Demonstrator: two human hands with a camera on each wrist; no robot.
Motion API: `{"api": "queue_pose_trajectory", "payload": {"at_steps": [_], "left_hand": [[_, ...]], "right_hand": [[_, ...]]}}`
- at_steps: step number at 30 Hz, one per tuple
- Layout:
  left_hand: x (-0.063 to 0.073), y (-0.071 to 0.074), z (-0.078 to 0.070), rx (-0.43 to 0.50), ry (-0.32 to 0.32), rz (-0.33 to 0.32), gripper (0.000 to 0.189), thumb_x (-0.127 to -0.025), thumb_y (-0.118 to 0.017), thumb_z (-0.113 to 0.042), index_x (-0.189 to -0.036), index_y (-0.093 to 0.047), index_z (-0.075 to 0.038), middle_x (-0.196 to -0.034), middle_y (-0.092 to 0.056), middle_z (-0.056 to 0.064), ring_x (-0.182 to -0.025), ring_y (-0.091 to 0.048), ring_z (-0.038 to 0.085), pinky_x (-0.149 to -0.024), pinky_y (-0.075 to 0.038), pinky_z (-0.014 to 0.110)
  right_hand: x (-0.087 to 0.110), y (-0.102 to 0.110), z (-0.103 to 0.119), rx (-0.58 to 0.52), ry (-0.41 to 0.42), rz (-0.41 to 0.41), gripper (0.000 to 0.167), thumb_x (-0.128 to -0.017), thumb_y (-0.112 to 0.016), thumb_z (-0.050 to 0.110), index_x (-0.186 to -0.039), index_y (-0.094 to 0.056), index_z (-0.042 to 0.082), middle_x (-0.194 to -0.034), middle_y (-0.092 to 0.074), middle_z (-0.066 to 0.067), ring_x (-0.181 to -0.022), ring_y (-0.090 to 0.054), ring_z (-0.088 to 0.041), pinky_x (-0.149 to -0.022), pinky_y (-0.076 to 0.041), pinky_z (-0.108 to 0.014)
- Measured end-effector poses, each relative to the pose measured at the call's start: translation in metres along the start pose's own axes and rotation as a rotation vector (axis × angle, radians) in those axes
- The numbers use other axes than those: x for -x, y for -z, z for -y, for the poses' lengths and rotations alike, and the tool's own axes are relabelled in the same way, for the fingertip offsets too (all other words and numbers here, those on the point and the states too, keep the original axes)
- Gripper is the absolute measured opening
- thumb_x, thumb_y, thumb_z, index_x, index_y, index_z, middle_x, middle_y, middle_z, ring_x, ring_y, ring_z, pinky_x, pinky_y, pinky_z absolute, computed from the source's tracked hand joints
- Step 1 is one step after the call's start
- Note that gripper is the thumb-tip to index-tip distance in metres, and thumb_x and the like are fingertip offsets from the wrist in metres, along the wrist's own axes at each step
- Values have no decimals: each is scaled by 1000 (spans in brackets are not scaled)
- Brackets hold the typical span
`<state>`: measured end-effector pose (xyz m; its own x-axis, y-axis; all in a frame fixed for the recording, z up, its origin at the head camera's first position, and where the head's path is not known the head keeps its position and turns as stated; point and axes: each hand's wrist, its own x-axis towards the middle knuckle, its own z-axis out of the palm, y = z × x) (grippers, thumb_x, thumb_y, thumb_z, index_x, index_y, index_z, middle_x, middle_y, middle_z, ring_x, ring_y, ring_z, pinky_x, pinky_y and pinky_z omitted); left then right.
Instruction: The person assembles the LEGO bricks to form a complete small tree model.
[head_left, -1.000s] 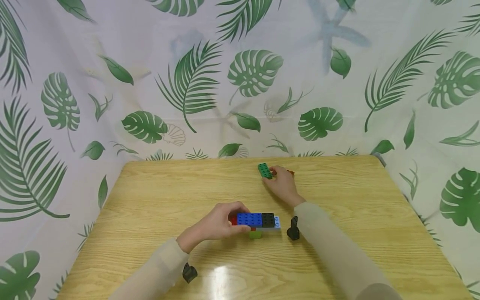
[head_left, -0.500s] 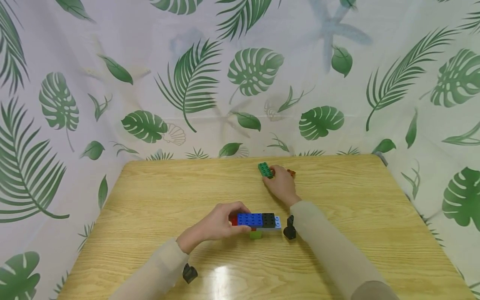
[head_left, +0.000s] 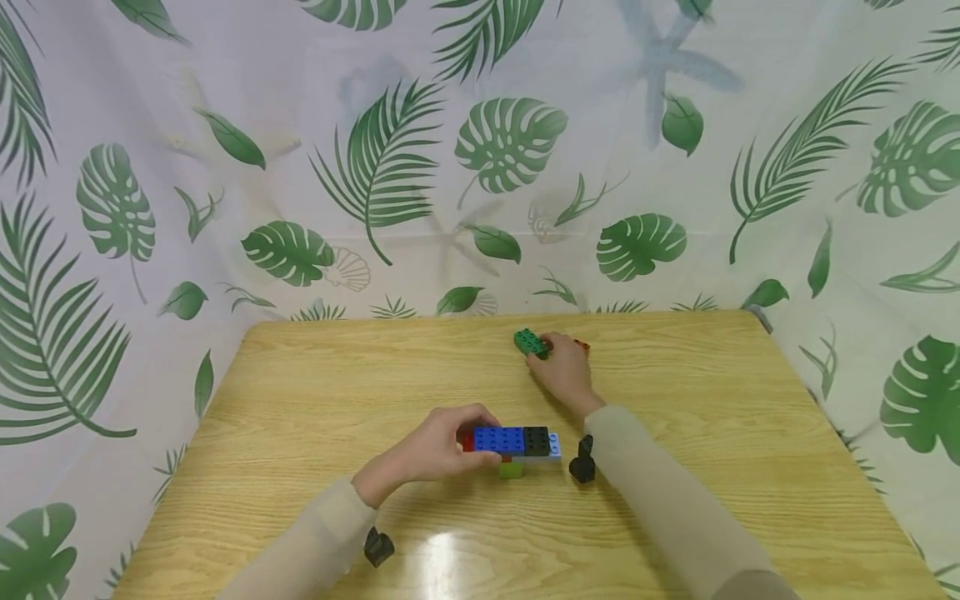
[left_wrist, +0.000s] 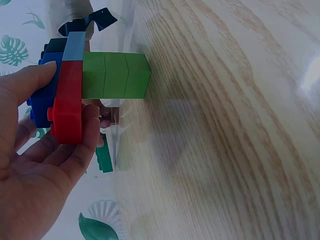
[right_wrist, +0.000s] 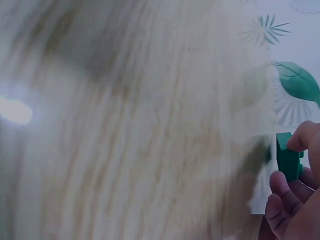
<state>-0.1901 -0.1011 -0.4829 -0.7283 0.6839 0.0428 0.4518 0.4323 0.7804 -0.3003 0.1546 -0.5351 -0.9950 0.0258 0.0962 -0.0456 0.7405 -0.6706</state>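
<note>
My left hand (head_left: 442, 446) grips the left end of a stacked brick model, thumb on the blue brick (head_left: 499, 440) and fingers around the red brick (left_wrist: 69, 102). A black brick (head_left: 536, 441) sits beside the blue one, above a light blue brick (head_left: 555, 445). Beneath, a column of lime green bricks (left_wrist: 116, 75) stands on the table. Farther back, my right hand (head_left: 566, 371) pinches a dark green brick (right_wrist: 288, 157) between thumb and fingers; in the right wrist view it shows at the right edge.
An orange-brown brick (head_left: 583, 346) lies partly hidden behind the right hand. The wooden table (head_left: 337, 367) ends at a leaf-print cloth (head_left: 420, 183) behind. Black wrist mounts (head_left: 582, 462) stick out from both sleeves.
The dark green brick has tilted and turned slightly in the right hand's fingers. The left hand and the brick model have stayed put.
</note>
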Motion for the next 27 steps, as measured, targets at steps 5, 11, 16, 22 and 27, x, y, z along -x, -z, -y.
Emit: {"api": "queue_pose_trajectory", "payload": {"at_steps": [5, 11, 16, 22, 27], "left_hand": [[0, 0, -1, 0, -3, 1, 35, -95, -81, -29, -125, -68, -17, -109, -74, -2, -84, -61, 8, -75, -52, 22], [0, 0, -2, 10, 0, -4, 34, -95, -81, -28, -124, -68, -16, -109, -74, -1, -85, -62, 11, -75, -53, 23], [0, 0, -2, 15, 2, -2, 34, -95, -81, -28, -124, -68, -16, -110, -74, -1, -86, -63, 15, -76, -53, 25], [-1, 0, -2, 7, 6, -1, 36, -95, -81, -29, -125, -68, -16, -111, -74, -1, -88, -63, 15, -78, -54, 25], [0, 0, -1, 0, -1, -1, 37, -95, -81, -30, -127, -68, -16, -111, -73, -2, -88, -63, 14, -79, -54, 26]], "right_hand": [[9, 11, -1, -101, 37, 0, 46, -96, -67, 19, -138, -65, 1, -123, -71, -21, -96, -67, -31, -83, -56, -43], [23, 33, 1, -173, 106, 40, 44, -97, -69, 15, -138, -66, 3, -119, -70, -19, -94, -65, -27, -78, -52, -34], [34, 49, 6, -183, 193, 64, 42, -96, -71, 13, -136, -67, 1, -113, -71, -19, -91, -64, -26, -78, -50, -34], [47, 62, 17, -173, 257, 92, 40, -94, -74, 13, -133, -70, 5, -106, -71, -14, -87, -62, -20, -75, -51, -29], [62, 72, 26, -178, 334, 125, 38, -94, -74, 11, -131, -71, 7, -106, -73, -10, -90, -65, -19, -81, -56, -35]]}}
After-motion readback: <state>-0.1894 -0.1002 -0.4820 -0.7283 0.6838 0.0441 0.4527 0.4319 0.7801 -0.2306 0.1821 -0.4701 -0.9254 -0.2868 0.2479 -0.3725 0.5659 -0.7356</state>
